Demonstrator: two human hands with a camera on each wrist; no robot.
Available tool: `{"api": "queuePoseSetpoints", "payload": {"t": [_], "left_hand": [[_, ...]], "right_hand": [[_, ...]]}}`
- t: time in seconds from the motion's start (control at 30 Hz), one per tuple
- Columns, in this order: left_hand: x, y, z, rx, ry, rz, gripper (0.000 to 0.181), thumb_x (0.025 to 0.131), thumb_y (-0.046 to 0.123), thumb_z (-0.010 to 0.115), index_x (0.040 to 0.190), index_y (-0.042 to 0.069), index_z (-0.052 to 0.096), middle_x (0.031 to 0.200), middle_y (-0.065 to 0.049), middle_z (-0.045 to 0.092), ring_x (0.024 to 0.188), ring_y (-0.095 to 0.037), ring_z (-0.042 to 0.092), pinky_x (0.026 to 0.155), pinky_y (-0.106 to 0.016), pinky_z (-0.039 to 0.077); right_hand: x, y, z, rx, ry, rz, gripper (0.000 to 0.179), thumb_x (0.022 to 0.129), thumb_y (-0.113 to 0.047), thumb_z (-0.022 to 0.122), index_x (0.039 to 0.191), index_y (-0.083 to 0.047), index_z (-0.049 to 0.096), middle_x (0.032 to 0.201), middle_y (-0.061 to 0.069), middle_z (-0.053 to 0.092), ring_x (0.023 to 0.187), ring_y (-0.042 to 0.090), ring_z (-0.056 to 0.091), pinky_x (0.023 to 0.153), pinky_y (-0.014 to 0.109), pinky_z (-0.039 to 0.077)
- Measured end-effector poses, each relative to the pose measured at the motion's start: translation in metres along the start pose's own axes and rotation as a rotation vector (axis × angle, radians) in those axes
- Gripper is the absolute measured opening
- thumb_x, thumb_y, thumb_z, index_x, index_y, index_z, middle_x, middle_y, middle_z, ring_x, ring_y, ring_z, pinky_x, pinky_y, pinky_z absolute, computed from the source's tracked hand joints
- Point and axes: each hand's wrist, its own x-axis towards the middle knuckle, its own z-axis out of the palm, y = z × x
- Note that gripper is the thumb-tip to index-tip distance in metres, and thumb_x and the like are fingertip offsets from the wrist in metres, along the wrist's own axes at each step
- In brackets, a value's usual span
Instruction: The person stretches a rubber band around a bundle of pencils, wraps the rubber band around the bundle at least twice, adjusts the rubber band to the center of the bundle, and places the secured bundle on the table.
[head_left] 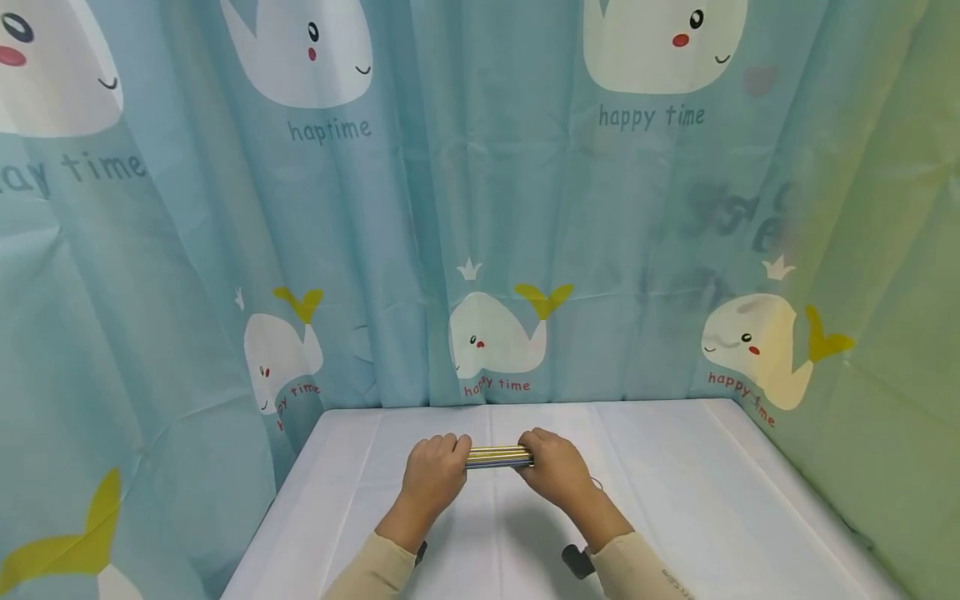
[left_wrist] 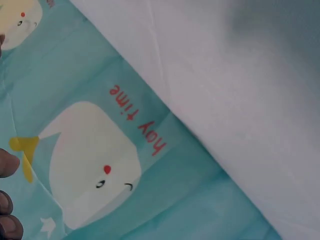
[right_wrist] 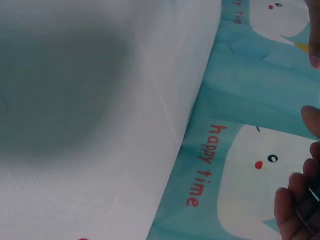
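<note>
In the head view, the left hand point(head_left: 437, 473) and right hand point(head_left: 553, 468) have their fingers curled around the two ends of a bundle of thin rods point(head_left: 497, 457), whose bare middle spans the gap between them; the white table point(head_left: 675, 500) lies below the fingers. Judging by the shadows, gathering and lifting look done, while setting down and letting go remain. The left wrist view shows only fingertips, with no rods visible beside them. In the right wrist view, fingers bend inward; their hold there is unclear.
</note>
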Motion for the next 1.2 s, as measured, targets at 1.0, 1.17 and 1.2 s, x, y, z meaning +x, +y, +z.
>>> {"api": "queuePoseSetpoints", "payload": {"t": [1.0,1.17,1.2], "left_hand": [[-0.004,-0.013,-0.005,-0.246,-0.068,0.076,0.042,0.073,0.04,0.08,0.098,0.01,0.063,0.091,0.0,0.061,0.076,-0.015,0.059,0.064,-0.031,0.051],[-0.004,-0.01,-0.004,-0.134,-0.069,0.079,0.024,0.072,0.018,0.078,0.086,0.011,0.06,0.073,0.002,0.054,0.056,-0.011,0.051,0.047,-0.025,0.044],[-0.004,-0.009,-0.004,-0.129,-0.063,0.075,0.023,0.072,0.017,0.078,0.083,0.011,0.059,0.07,0.003,0.053,0.052,-0.01,0.049,0.044,-0.025,0.043]], "right_hand": [[-0.002,0.008,-0.007,-0.218,0.103,-0.18,0.021,0.071,-0.014,0.08,0.074,-0.014,0.059,0.061,-0.007,0.057,0.049,0.005,0.043,0.047,0.023,0.044],[-0.003,0.009,-0.004,-0.243,0.137,-0.182,0.022,0.069,-0.012,0.079,0.072,-0.015,0.058,0.06,-0.007,0.053,0.049,0.007,0.044,0.047,0.024,0.041],[-0.003,0.008,-0.004,-0.257,0.151,-0.186,0.022,0.069,-0.011,0.078,0.072,-0.014,0.057,0.06,-0.006,0.053,0.05,0.008,0.045,0.048,0.025,0.042]]}}
